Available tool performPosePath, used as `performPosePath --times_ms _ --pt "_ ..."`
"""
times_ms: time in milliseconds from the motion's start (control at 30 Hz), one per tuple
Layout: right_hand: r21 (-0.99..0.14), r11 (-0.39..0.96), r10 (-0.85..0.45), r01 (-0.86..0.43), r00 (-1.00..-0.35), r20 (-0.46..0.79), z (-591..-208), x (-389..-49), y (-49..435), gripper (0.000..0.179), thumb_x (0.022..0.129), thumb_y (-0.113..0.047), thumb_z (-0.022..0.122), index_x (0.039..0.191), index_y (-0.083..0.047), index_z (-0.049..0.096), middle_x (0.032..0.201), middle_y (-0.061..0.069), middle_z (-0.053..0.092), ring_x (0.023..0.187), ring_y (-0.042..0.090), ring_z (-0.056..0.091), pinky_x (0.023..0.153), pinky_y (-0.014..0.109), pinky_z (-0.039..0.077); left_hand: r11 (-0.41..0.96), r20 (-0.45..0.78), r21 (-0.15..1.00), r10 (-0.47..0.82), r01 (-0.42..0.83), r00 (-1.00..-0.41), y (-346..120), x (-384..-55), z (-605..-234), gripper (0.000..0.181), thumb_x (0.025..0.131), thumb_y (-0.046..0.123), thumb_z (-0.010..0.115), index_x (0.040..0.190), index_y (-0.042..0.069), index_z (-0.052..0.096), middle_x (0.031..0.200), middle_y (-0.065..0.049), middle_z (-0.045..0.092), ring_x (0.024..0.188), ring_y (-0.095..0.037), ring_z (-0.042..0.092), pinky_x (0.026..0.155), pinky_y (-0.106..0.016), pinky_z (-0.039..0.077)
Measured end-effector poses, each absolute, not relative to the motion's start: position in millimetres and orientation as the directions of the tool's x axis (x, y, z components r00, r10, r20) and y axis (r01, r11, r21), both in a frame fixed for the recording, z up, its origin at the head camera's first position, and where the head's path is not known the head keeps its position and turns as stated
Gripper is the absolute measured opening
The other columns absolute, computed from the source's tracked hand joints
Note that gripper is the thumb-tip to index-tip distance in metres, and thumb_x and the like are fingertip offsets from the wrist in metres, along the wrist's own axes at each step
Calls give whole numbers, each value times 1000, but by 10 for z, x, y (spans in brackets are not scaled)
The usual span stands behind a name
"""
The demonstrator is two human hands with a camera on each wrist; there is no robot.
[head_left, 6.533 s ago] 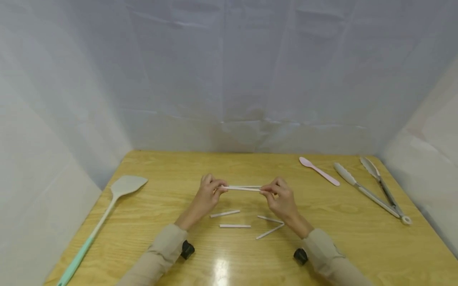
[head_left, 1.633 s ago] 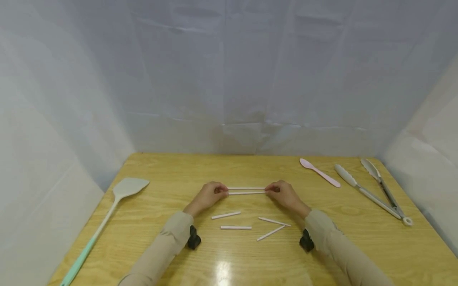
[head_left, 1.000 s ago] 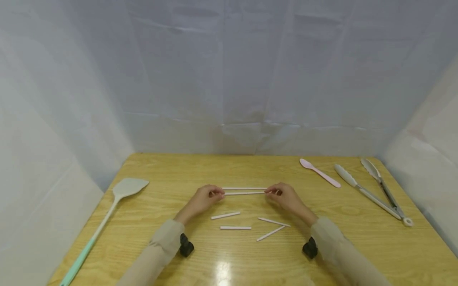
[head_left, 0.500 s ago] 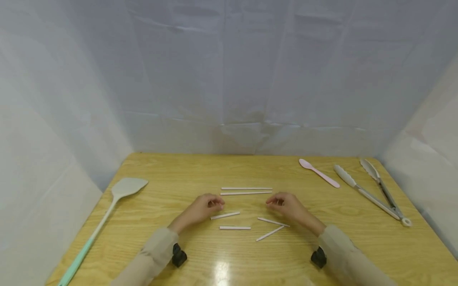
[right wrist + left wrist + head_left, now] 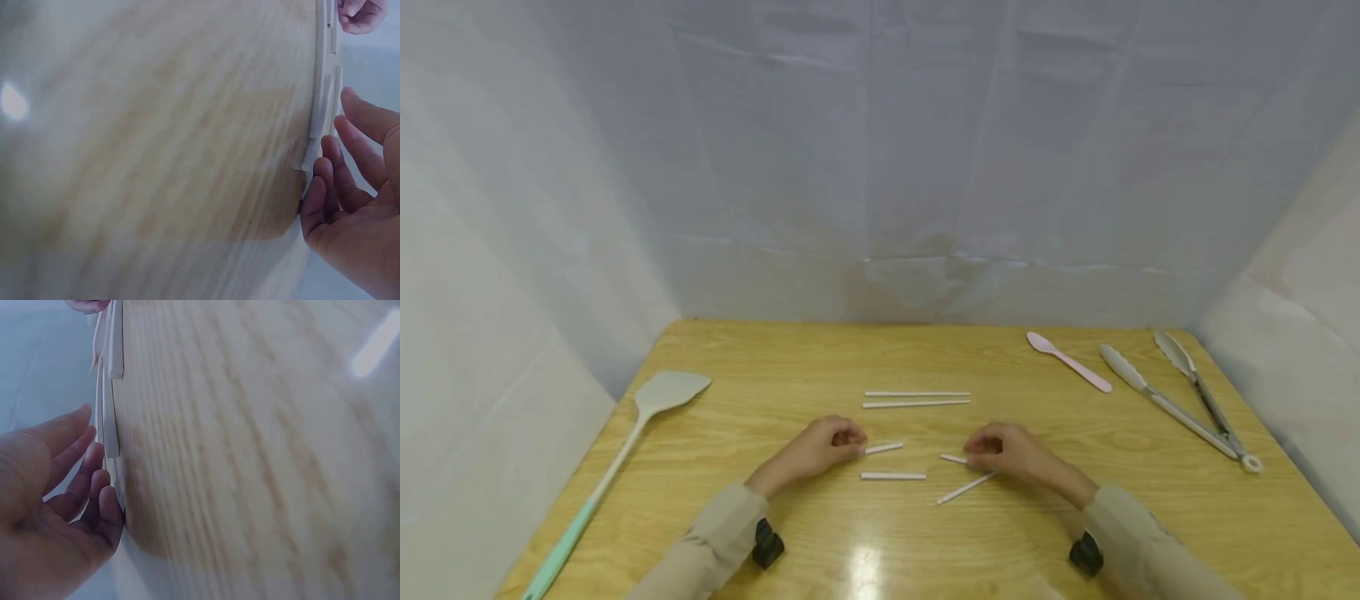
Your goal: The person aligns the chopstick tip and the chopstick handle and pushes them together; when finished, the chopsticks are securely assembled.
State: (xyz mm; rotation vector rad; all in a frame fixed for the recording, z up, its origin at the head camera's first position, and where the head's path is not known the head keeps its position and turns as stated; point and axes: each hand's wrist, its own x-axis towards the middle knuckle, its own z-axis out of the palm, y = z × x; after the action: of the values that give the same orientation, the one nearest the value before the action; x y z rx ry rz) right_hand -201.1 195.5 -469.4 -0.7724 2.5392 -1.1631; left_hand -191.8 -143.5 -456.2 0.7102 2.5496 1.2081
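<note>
Head: roughly parallel to the far edge of the bench (image 5: 760, 358), a short stick (image 5: 884, 448) runs rightward from the left hand (image 5: 815, 450), another stick (image 5: 954, 459) leftward from the right hand (image 5: 1021, 455). Left wrist: loosely spread, contact unclear. Right wrist: likewise.

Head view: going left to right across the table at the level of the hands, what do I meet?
Spatula → left hand → white stick partly hidden by that hand → second white stick, partly hidden by the next hand → right hand → tongs.
</note>
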Motion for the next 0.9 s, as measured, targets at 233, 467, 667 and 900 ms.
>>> performPosePath --times_ms 233,467,667,900 --pt "-760 533 -571 -372 -821 1 -4737 -1991 1964 23 82 -19 75 97 -2 70 82 -2 63 71 0 51 63 20 45 553 -17 763 536 335 -844 -1448 -1915 -4612 18 90 14 66 101 0 67 90 -3 63 81 -9 54 72 -22 46" --pt "-764 523 -555 -378 -831 31 -4785 -1946 1944 17 83 -16 74 94 -3 71 79 -3 61 70 0 49 62 20 44 523 3 786 531 330 -848 -1424 -1865 -4643 16 89 13 66 98 -1 68 85 -2 62 76 -6 51 67 -21 44" --pt "-762 500 -557 -411 -826 80 -4815 -1941 1941 15 82 -12 74 92 -1 71 78 -1 60 69 -1 48 60 20 43 539 17 771 514 338 -858 -1416 -1864 -4686 15 88 12 67 97 0 69 85 -1 62 76 -6 51 67 -20 43" --pt "-754 520 -542 -400 -837 70 -4825 -1940 1939 14 83 -12 73 92 -2 71 78 -3 60 68 -1 48 60 20 44 538 57 767 487 350 -872 -1411 -1863 -4750 14 89 13 67 96 2 70 84 -1 62 77 -6 51 68 -21 43"
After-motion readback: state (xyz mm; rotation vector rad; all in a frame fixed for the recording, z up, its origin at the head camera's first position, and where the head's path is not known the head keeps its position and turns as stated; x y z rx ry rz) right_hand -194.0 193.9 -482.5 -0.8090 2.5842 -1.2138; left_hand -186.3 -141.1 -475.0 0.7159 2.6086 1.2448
